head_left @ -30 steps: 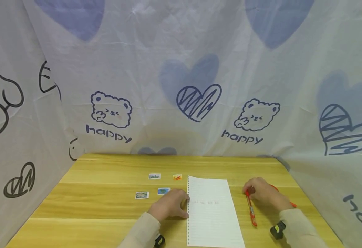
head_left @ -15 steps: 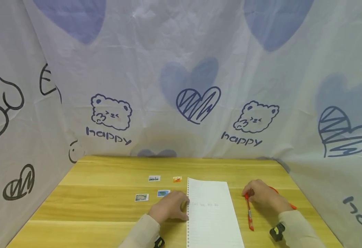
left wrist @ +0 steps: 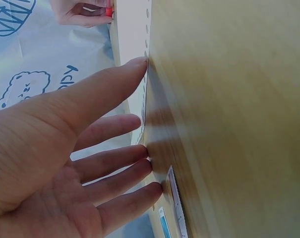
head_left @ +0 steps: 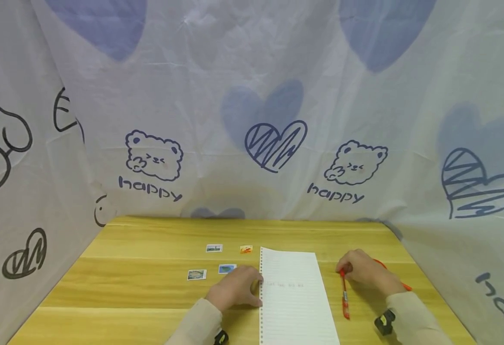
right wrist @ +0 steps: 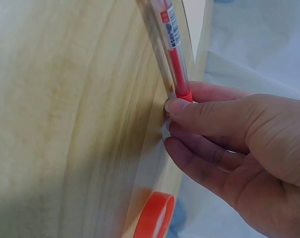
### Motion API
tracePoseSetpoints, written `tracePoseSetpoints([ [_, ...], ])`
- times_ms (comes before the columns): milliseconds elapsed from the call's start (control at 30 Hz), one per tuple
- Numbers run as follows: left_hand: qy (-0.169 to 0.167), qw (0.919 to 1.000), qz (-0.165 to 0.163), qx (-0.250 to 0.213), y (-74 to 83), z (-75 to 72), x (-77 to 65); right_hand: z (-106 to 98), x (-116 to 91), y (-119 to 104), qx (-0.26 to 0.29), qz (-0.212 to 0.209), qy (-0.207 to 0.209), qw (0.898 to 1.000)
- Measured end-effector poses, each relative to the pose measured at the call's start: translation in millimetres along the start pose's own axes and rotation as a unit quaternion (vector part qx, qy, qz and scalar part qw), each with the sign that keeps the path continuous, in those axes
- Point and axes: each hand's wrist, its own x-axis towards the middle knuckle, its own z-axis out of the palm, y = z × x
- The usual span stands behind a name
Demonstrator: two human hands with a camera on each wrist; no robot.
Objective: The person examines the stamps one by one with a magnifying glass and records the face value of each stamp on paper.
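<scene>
A sheet of lined paper with punched holes down its left side lies on the table, with a faint line of writing across it. My left hand rests at the paper's left edge, thumb and fingertips touching the holed margin, fingers loosely extended. To the right of the sheet, my right hand pinches a red pen between thumb and fingers, near its red end. The pen's clear barrel and printed label show in the right wrist view; its gripped tip is hidden by the fingers.
Several small picture stamps, among them a blue one and a yellow one, lie left of the paper. Partly behind my right hand is an orange-red ring. A printed white cloth hangs around the wooden table.
The pen's lower end has swung slightly left towards the paper while my right hand keeps its pinch. My left hand stays in place at the sheet's edge.
</scene>
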Motion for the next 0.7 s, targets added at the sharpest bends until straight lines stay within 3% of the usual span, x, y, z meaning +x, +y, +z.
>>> tracePoseSetpoints([
  [300, -0.003, 1.0000, 0.002, -0.001, -0.6, -0.7, -0.4, 0.9, 0.4, 0.0, -0.016, -0.059, 0.020, 0.998],
  [700, -0.004, 1.0000, -0.002, 0.000, 1.1, -2.0, -1.4, 1.3, -1.2, 3.3, 0.019, -0.056, 0.009, 0.998],
])
